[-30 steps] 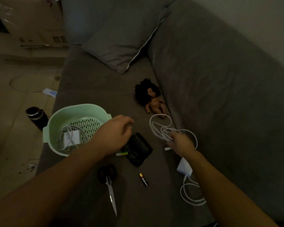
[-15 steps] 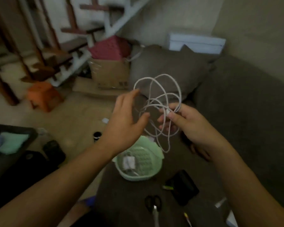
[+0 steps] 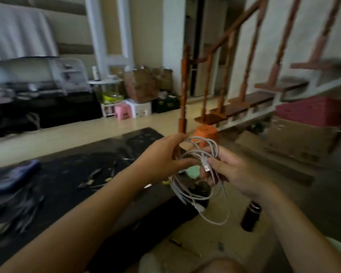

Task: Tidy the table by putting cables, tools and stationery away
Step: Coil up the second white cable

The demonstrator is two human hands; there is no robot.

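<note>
Between left hand [image 3: 161, 154] and right hand [image 3: 236, 170] hangs white cable [image 3: 203, 194].

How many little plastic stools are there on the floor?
2. The pink stool stands far back on the floor. The orange stool stands by the stair post, behind the white cable. More may be hidden.

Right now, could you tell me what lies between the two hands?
The head view shows only the cable, its white loops spanning the gap; the left hand and right hand both hold it.
</note>
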